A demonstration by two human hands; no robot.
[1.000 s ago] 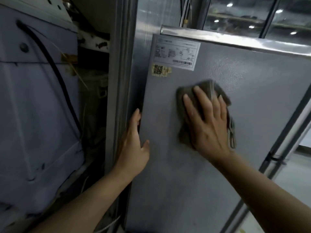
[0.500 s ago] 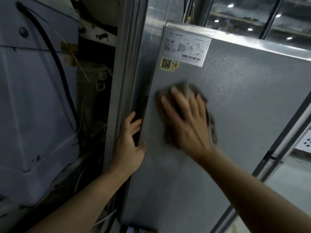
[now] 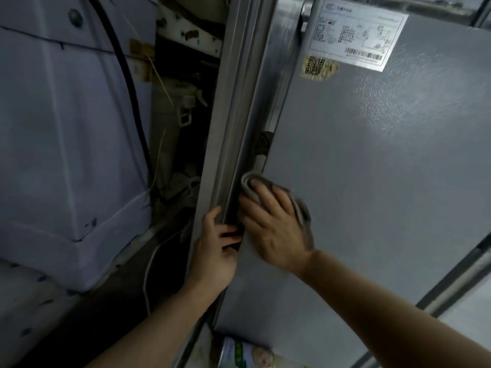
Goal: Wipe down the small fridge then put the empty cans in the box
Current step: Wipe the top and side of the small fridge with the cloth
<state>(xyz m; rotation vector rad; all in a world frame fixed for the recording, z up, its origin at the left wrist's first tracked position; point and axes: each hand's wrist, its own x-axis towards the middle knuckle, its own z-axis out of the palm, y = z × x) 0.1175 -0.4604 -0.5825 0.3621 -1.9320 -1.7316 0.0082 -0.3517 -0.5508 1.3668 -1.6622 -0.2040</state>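
1. The wiping step was under way and, by my reading, not finished: the right hand (image 3: pixel 276 224) lay flat with straight fingers on a grey cloth (image 3: pixel 252 185), pressing it against the grey side of the small fridge (image 3: pixel 372 168), low down at that panel's left edge

2. The left hand (image 3: pixel 216 251) was just left of the right one, its fingers curled around the fridge's left edge where it met the upright metal strip (image 3: pixel 225 128), seemingly steadying the fridge

3. The cloth was folded over at its upper left end, just beside the seam; part of it was hidden under the palm

4. The white label (image 3: pixel 356 33) and the yellowish code sticker (image 3: pixel 317 66) sat higher up the same panel, well apart from the cloth; whether that upper area was already clean could not be told

5. The can step looked untouched: one can (image 3: pixel 247 354) with a green and white print showed at the near bottom edge, below the fridge panel. No box was in view

6. Left to do, as I judged it: finish this side and any other faces, then gather the cans into the box
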